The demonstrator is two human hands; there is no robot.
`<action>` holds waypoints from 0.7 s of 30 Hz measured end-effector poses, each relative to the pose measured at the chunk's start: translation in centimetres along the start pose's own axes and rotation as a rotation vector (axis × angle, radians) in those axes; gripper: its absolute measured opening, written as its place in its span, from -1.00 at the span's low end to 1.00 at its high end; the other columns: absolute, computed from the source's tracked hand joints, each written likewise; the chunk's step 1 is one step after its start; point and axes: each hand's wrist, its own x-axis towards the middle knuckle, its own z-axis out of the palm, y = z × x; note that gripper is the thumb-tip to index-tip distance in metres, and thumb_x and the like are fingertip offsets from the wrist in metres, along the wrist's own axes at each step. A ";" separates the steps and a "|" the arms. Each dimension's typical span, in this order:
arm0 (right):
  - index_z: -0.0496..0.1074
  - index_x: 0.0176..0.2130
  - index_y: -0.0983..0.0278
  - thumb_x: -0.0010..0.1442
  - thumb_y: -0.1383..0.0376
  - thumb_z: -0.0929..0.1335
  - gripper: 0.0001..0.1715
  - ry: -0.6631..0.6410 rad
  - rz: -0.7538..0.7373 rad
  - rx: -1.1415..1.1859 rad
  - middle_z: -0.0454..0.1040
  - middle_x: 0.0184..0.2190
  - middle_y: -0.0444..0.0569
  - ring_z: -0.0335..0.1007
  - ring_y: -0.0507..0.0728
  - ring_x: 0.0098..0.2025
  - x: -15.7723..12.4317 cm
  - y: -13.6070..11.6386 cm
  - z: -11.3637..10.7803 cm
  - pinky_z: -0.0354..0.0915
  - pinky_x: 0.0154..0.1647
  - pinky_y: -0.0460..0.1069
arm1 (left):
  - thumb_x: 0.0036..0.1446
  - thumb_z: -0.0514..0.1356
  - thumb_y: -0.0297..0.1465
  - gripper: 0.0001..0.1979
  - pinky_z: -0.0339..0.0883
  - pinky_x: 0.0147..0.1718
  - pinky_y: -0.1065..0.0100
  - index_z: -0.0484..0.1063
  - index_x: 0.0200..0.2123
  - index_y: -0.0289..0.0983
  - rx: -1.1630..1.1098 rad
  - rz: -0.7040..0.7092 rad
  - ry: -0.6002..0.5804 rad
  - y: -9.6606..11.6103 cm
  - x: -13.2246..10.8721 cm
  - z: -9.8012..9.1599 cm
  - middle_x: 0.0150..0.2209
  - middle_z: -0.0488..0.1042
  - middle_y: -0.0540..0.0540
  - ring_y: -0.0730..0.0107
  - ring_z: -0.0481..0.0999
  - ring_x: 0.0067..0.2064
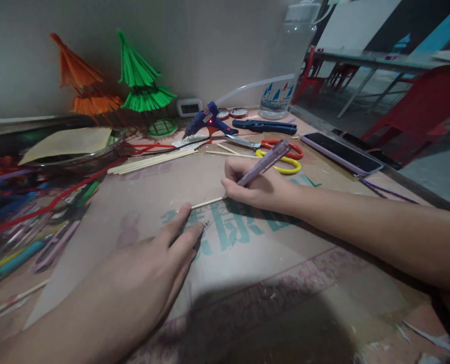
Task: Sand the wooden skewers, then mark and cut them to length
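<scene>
My right hand (pixel 253 184) is closed around a purple pen (pixel 264 163), its tip hidden behind the fingers beside a thin wooden stick (pixel 208 202). The stick lies slantwise on a clear sheet over the table, along the marked edge of a small transparent ruler (pixel 214 215). With fingers apart, my left hand (pixel 160 263) lies flat; its index fingertip touches the stick's left end and another fingertip rests on the ruler. Several more sticks (pixel 152 162) lie together behind the hands.
Behind my right hand are scissors (pixel 293 166), a blue glue gun (pixel 209 120), blue pliers (pixel 264 125) and a water bottle (pixel 280 96). A phone (pixel 342 151) lies right. Orange (pixel 83 76) and green (pixel 137 71) pipe-cleaner towers stand at the wall; craft supplies crowd the left.
</scene>
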 end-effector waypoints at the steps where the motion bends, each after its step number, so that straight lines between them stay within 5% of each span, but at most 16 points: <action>1: 0.13 -0.45 0.20 0.22 0.39 0.32 -0.71 0.001 0.000 0.004 0.15 -0.54 -0.25 0.07 -0.02 -0.49 0.0 0.0 0.0 0.01 -0.46 -0.07 | 0.40 -0.16 -0.39 -0.45 0.66 -0.37 -0.05 0.40 0.31 -0.28 0.015 0.010 0.012 0.0 0.0 0.0 0.37 0.24 -0.44 -0.14 0.73 -0.17; 21: 0.10 -0.46 0.19 0.22 0.38 0.31 -0.70 0.010 0.043 -0.008 0.14 -0.55 -0.26 0.06 -0.02 -0.50 0.0 0.0 0.1 -0.01 -0.47 -0.07 | 0.40 -0.18 -0.41 -0.43 0.67 -0.33 0.02 0.40 0.31 -0.31 0.059 0.037 0.028 0.1 0.1 -0.2 0.37 0.25 -0.46 -0.12 0.71 -0.08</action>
